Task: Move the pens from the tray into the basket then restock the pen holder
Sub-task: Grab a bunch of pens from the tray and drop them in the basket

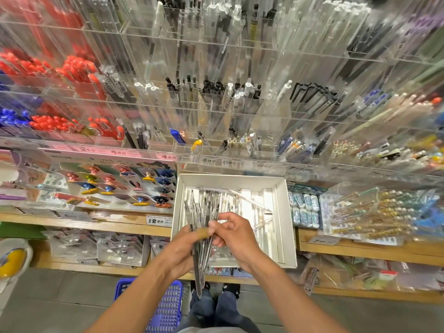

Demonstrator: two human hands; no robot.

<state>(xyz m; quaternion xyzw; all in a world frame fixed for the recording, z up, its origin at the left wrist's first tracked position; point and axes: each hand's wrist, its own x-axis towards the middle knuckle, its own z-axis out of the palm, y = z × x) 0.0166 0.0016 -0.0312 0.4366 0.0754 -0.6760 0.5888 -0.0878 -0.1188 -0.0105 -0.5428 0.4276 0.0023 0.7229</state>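
Left hand [183,251] grips a bundle of clear pens [203,239], fingers curled round the middle, a bandage on one finger. Right hand [236,234] pinches the same bundle from the right, just above the left grip. Bundle sits over the near left part of the white tray [280,227], tips fanning up over the tray, tails hanging past its near edge. More clear pens lie loose inside the tray, mostly left of centre; a few single ones further right. Blue basket [168,306] is on the floor, below and left of the tray, partly behind my left forearm. Pen holder wall [216,104], clear acrylic slots, rises right behind the tray; which slot needs filling I can't tell, it's blurred.

Step, as I read it: gathering pens for the basket. To do it well: square the ends with the right hand first, tighten the left grip so none slide out, lower the bundle into the basket rather than dropping it. Loose pens remain in the tray, so more rounds needed.
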